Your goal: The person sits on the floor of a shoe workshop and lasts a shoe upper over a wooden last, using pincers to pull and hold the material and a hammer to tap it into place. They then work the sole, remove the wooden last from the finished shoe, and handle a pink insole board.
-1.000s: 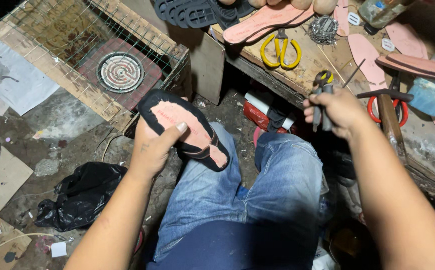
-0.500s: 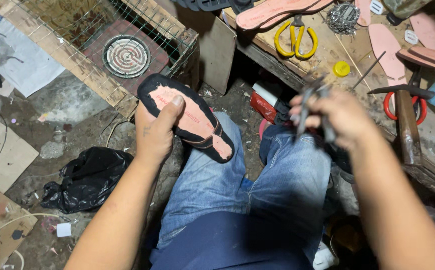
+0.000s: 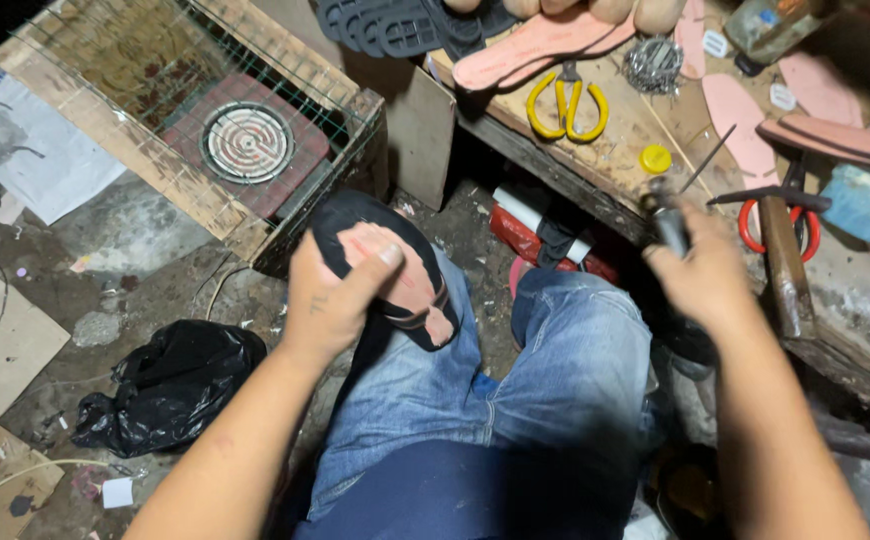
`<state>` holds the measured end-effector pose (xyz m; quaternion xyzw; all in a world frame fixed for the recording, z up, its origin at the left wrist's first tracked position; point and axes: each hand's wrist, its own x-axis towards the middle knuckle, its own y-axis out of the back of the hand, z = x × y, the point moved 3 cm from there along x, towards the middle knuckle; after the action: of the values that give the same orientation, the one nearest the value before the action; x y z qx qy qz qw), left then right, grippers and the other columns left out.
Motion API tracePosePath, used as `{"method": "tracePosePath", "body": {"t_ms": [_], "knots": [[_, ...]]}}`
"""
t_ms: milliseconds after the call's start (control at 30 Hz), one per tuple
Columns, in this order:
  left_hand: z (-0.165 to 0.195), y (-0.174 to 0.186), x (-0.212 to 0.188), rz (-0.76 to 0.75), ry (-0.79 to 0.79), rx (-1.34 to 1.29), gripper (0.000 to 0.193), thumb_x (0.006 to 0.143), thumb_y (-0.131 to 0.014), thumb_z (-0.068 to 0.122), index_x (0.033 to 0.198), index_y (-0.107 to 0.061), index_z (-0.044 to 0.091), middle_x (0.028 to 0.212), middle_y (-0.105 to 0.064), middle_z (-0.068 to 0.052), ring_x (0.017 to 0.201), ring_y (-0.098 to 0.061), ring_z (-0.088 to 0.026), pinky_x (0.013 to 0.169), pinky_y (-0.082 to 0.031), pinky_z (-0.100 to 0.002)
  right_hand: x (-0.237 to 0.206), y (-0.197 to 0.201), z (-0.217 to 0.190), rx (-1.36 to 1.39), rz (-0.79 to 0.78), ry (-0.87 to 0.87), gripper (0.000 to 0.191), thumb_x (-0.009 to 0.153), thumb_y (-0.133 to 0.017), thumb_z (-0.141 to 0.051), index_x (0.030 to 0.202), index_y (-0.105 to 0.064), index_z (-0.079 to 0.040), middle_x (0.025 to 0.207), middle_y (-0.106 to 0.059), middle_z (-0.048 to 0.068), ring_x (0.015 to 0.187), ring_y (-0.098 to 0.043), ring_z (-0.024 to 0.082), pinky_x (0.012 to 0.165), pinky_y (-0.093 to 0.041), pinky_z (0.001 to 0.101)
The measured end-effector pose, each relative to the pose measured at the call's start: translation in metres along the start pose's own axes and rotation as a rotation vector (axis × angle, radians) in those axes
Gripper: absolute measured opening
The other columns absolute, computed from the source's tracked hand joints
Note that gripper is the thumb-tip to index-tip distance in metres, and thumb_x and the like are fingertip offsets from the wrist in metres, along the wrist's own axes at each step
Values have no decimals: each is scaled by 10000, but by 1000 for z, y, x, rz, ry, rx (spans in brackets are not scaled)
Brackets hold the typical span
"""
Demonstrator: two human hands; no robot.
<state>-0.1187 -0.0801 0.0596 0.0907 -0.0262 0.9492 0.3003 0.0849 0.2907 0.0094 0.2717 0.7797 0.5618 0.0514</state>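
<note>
— Since a moment ago, your right hand (image 3: 700,275) has lifted the dark tool (image 3: 669,222) a little higher above your knee, hasn't it?

— Yes, and your fingers stay clenched round its handle; it is too blurred for me to name it.

— And your left hand (image 3: 330,300)?

— You grasp the shoe (image 3: 385,265), thumb pressed on its pink insole, black sole edge showing, resting on your left thigh in blue jeans (image 3: 515,400).

— What lies around you?

— Ahead of your right hand sits the wooden bench (image 3: 605,150) with yellow-handled scissors (image 3: 567,100), a yellow cap (image 3: 655,158), a hammer (image 3: 780,250) and pink insoles (image 3: 540,45). Left of the shoe stands a wire-mesh crate (image 3: 155,150) over a round coil heater (image 3: 247,142); a black plastic bag (image 3: 165,385) lies on the floor.
</note>
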Motion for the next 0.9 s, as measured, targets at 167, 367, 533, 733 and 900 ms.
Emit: {"method": "tracePosePath", "body": {"t_ms": [167,367,533,733,900], "knots": [[6,-19,-2,-84,5,-52,287,931,-715,234,1119,-659,23,1026,-703,-47,954,-668,-132,906,-554,-310,38,27,14,-200,81,-220,681,847,-763,-208,1495,-622,-55,1315,-620,306,1208,-562,482,1025,-422,498],[12,-29,-6,-127,49,-75,394,870,-735,218,1193,-645,10,1057,-718,-42,994,-675,-127,940,-544,-302,64,37,17,-351,97,-201,615,867,-829,-320,1391,-689,-31,1244,-690,288,1135,-606,460,1039,-445,483],[11,-32,-8,-147,20,-84,390,881,-735,212,1202,-644,11,1069,-709,-46,1007,-665,-126,948,-536,-304,59,34,22,-324,111,-216,610,860,-832,-364,1356,-704,-35,1245,-697,256,1143,-584,471,999,-437,508],[11,-33,-3,-111,12,-116,338,912,-712,214,1172,-644,10,1058,-703,-35,988,-658,-116,934,-539,-304,19,20,5,-156,360,-68,361,1017,-745,-293,1256,-706,-24,1254,-689,193,1218,-589,417,1079,-457,496],[25,-50,-6,17,-12,-40,333,895,-728,194,1156,-631,10,1006,-694,-30,921,-650,-112,869,-548,-295,-54,-79,-48,1019,-338,-339,424,1000,-566,-318,1221,-649,34,1038,-738,130,864,-710,222,718,-604,357]]}}
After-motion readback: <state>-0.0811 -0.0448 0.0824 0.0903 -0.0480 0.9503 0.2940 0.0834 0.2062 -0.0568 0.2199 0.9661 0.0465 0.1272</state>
